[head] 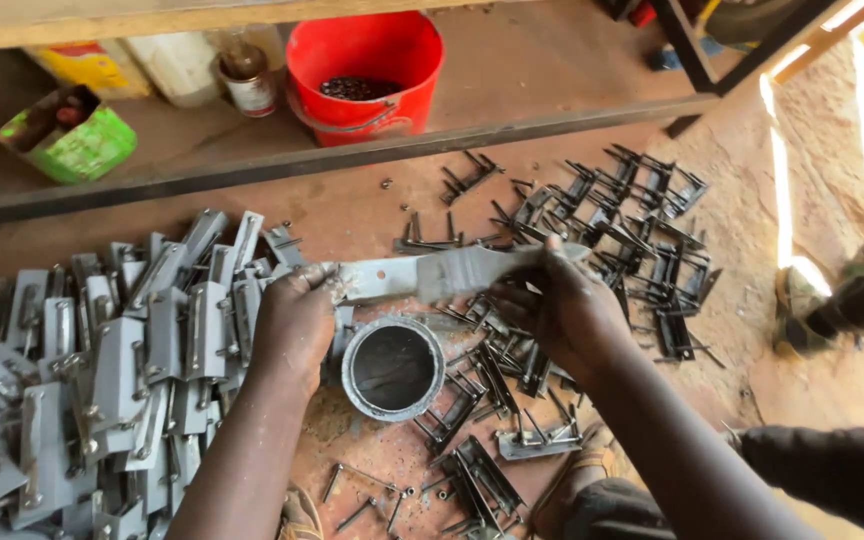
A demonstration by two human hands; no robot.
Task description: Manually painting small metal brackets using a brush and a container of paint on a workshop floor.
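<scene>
Both hands grip one flat grey metal strip (392, 277) above a round paint tin (393, 367): left hand (297, 315) clenches its end, right hand (562, 305) pinches a brush (472, 268) against it. On the shelf (252, 150) behind: one red bucket (367, 75), a green carton (72, 135), a yellow packet (92, 65). Grey brackets (102, 370) heap on reddish dirt floor (742, 180).

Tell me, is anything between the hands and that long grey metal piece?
No. The left hand grips one end of the grey metal strip and the right hand grips the other, directly, above the round tin.
</scene>
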